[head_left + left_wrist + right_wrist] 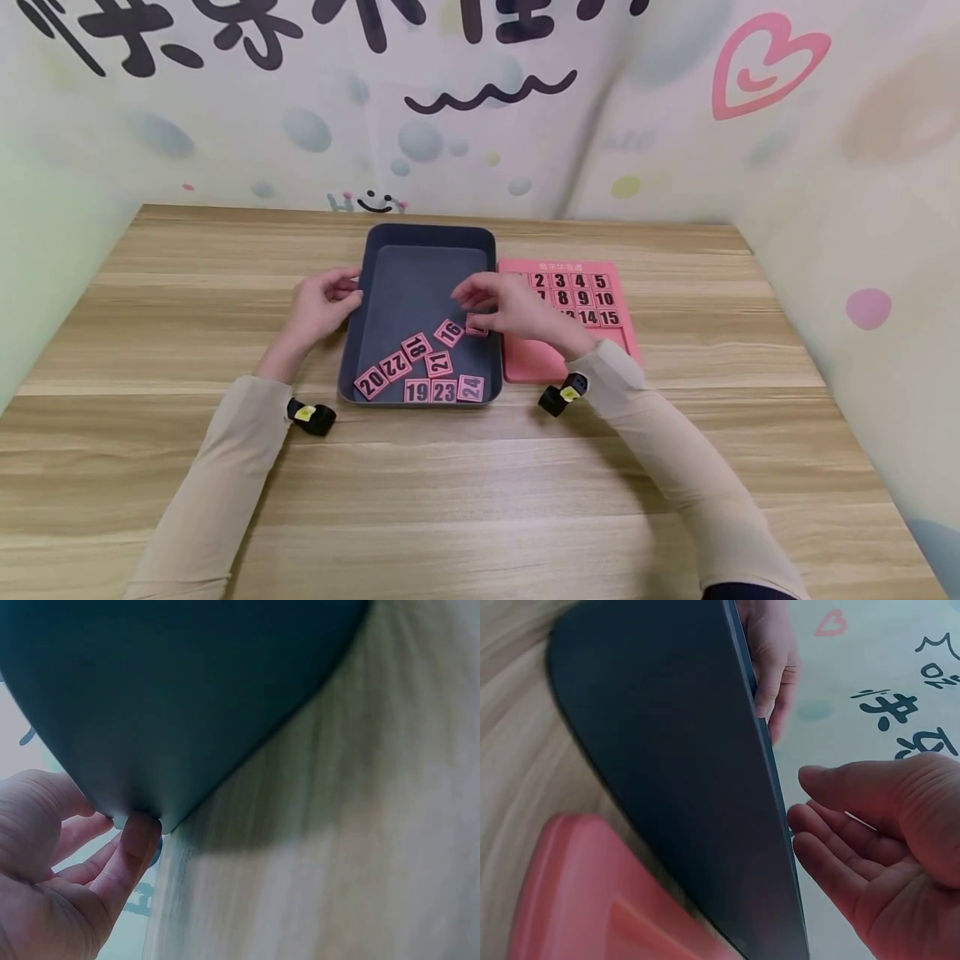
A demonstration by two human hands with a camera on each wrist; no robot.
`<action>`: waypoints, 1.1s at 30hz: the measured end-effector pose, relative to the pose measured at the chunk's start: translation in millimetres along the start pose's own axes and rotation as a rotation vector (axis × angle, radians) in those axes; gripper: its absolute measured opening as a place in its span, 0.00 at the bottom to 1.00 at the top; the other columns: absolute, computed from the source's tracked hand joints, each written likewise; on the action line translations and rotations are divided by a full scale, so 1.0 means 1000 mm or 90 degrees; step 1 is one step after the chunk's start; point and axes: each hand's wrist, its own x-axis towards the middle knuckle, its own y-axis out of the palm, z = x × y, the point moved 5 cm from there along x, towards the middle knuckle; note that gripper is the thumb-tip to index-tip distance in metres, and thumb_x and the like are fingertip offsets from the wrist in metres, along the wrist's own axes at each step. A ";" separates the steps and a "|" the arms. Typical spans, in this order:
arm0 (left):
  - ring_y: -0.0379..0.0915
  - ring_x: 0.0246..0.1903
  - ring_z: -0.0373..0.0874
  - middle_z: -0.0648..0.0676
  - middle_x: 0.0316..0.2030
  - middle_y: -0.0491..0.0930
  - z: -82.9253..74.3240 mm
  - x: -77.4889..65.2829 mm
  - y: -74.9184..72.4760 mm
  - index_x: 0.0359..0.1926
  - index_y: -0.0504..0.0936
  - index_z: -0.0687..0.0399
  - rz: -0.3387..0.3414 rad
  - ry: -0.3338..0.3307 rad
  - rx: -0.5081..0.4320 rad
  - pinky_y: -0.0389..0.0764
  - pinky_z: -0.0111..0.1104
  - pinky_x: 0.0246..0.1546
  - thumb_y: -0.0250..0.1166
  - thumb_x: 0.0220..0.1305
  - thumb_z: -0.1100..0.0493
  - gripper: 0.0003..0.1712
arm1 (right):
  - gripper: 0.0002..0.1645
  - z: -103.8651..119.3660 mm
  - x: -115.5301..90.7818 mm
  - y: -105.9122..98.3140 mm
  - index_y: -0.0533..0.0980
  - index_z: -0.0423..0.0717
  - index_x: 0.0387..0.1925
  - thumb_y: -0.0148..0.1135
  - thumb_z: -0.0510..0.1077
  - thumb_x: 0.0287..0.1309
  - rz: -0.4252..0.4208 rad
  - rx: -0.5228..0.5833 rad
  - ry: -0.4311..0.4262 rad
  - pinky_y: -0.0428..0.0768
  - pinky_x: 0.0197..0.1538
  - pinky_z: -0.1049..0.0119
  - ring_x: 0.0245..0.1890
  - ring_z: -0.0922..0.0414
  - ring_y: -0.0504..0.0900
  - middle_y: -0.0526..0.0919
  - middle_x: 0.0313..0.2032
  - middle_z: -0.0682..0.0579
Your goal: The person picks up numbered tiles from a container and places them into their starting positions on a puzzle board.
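Note:
A dark grey tray (420, 279) lies on the table with several pink number tiles (394, 365) in its near half. My left hand (318, 307) holds the tray's left edge, thumb at the wall and the other fingers curled beside it. Over the tray's right side hovers my right hand (517, 307), fingers loosely bent. In the right wrist view a gap shows between thumb (832, 787) and fingers, with nothing in it. Below this hand a tile (476, 325) is partly hidden, near the tile marked 16 (449, 333).
Against the tray's right side lies a pink number puzzle board (626, 333), its upper rows filled with tiles in order up to 15. My right forearm covers part of it. A wall with printed writing (480, 108) stands behind the wooden table (450, 500).

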 end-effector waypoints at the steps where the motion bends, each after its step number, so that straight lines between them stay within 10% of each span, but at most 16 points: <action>1: 0.74 0.42 0.57 0.72 0.46 0.76 0.000 0.000 0.000 0.57 0.71 0.72 0.000 -0.001 -0.001 0.71 0.13 0.33 0.57 0.62 0.71 0.22 | 0.19 -0.001 0.002 0.002 0.75 0.33 0.48 0.64 0.29 0.52 0.015 0.007 0.008 0.80 0.48 0.63 0.45 0.50 0.79 0.80 0.45 0.39; 10: 0.75 0.42 0.57 0.72 0.46 0.76 0.001 0.000 0.001 0.57 0.71 0.72 0.002 -0.003 0.002 0.71 0.13 0.34 0.57 0.61 0.71 0.22 | 0.21 -0.002 0.019 0.019 0.75 0.33 0.49 0.63 0.27 0.50 0.115 0.018 0.005 0.78 0.52 0.66 0.47 0.52 0.79 0.79 0.48 0.41; 33: 0.75 0.43 0.57 0.71 0.47 0.77 0.005 0.002 0.001 0.58 0.71 0.71 0.004 0.000 0.011 0.73 0.16 0.35 0.57 0.62 0.70 0.22 | 0.22 -0.006 0.030 0.030 0.77 0.38 0.46 0.69 0.30 0.46 0.164 -0.172 -0.034 0.75 0.51 0.66 0.45 0.53 0.74 0.76 0.44 0.45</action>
